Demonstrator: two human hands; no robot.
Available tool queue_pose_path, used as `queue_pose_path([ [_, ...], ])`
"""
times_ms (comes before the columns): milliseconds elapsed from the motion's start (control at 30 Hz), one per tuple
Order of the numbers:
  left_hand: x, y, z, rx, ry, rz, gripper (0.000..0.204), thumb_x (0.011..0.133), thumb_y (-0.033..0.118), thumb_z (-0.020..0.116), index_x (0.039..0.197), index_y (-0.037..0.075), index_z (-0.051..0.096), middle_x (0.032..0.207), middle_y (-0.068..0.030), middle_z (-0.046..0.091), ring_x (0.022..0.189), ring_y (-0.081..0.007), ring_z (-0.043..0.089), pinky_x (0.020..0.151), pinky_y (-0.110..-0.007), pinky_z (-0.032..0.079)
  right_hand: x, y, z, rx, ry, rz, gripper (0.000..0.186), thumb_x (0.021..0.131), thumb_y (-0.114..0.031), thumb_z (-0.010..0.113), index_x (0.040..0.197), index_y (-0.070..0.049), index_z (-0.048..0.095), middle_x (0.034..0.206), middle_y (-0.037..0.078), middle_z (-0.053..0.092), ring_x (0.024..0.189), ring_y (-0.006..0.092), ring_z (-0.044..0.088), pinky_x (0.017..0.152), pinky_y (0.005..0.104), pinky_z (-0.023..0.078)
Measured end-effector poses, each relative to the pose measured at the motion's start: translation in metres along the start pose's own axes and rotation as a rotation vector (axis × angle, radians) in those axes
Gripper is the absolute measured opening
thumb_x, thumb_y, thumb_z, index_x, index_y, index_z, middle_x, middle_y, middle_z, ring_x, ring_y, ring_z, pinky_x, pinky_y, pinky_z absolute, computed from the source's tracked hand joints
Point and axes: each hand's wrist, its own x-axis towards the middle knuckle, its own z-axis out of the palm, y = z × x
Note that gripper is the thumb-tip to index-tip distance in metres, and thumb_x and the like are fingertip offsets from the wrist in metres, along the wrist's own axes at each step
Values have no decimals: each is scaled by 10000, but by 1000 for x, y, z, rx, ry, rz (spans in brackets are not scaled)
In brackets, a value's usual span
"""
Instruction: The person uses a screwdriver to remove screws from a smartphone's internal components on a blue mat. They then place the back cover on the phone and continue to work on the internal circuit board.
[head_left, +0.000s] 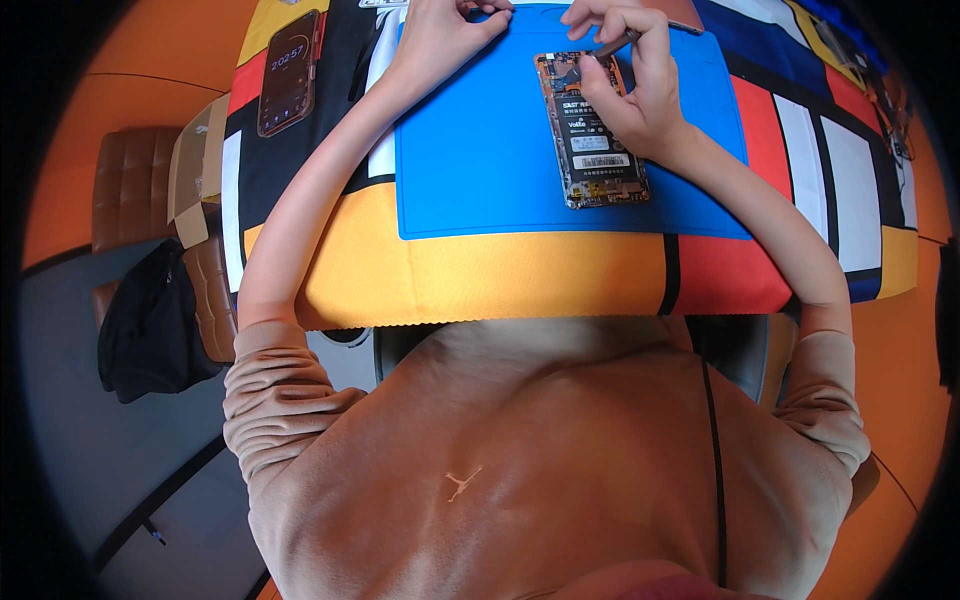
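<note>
An opened smartphone (603,135) lies upright on the blue mat (470,170), its black battery and circuit boards exposed. My right hand (635,100) rests over the phone's upper part, closed on a slim dark tool (625,40) held among thumb and fingers, its tip partly hidden near the upper board. My left hand (450,35) is at the mat's upper left edge, fingers curled in toward the thumb and partly cut off by the picture's edge; whatever they hold, if anything, is hidden.
Another phone (289,72) with a lit screen lies left on the patterned tablecloth (480,275). An open cardboard box (195,155) and black bag (150,320) are on brown seats (130,185) to the left. Tangled dark items (890,115) sit at the far right.
</note>
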Motion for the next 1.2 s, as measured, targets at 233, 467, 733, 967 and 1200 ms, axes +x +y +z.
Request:
queue_pose_path([
  [233,2,-7,3,-86,-13,13,111,853,100,736,923,17,757,770,-65,715,681,-116,649,639,-262,509,1,-1,-1,17,6,10,380,814,144,571,1105,-32,400,1111,191,543,916,206,559,843,323,487],
  [467,1,-8,4,-47,-4,9,114,855,99,737,928,14,755,770,-66,710,693,-119,652,647,-264,512,-1,-3,1,1,21,42,376,816,145,582,1098,-30,405,1109,198,551,922,209,566,844,324,488],
  [733,2,-13,7,-79,8,32,119,854,91,735,936,7,756,783,-65,713,708,-121,655,665,-263,518,5,-4,0,-44,22,-53,357,832,143,574,1098,-22,403,1100,181,550,848,153,561,761,277,480],
  [967,3,-14,8,-121,1,37,105,855,90,732,922,14,758,778,-63,711,706,-116,648,667,-263,517,-11,-5,-1,169,1,193,362,847,151,539,1116,-32,381,1099,134,520,710,27,440,565,178,366],
  [1200,0,-6,1,68,37,67,156,855,180,753,928,44,773,817,-97,726,734,-184,679,687,-315,535,-11,-1,6,440,137,208,352,865,125,534,1124,-52,375,1090,123,487,741,39,433,624,180,382],
])
